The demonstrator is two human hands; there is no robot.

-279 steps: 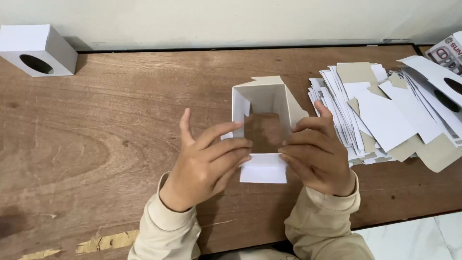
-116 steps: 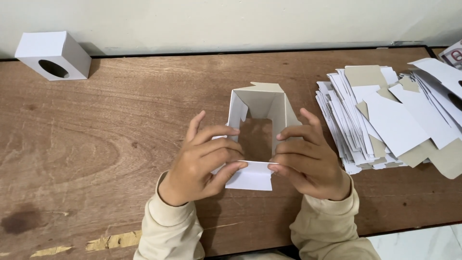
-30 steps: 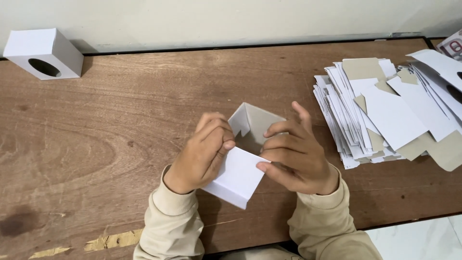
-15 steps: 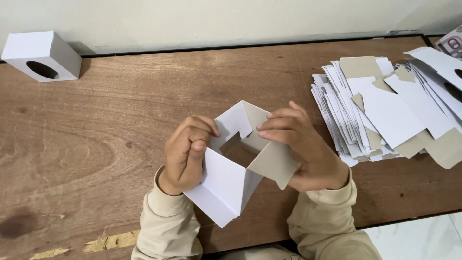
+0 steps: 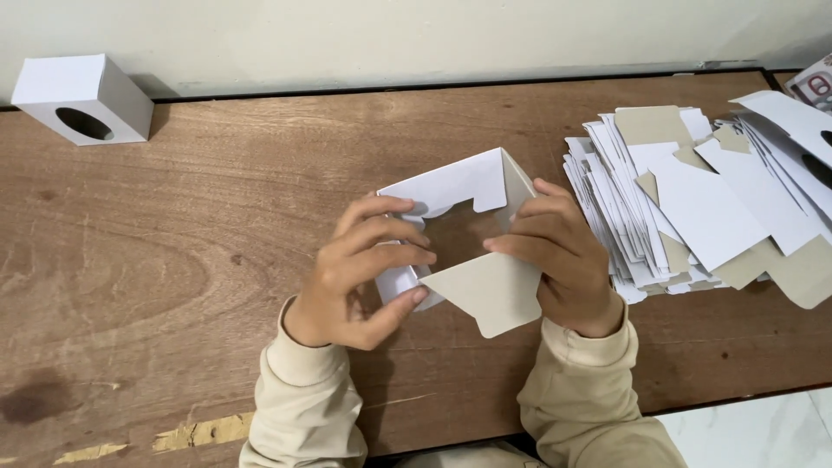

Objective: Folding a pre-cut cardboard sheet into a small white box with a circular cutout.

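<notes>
Both hands [image 5: 555,260] hold an open, hollow white carton [image 5: 459,195] above the table [image 5: 173,260].

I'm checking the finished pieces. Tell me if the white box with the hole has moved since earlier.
No. The white box with the hole sits at the table's far left edge against the wall, as before; small shifts come from the camera.

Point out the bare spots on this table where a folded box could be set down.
Bare wood lies between the finished white box at the far left corner and the left hand, and along the far edge behind the half-folded box. It is crowded right of the right hand, under the pile of flat blanks.
</notes>
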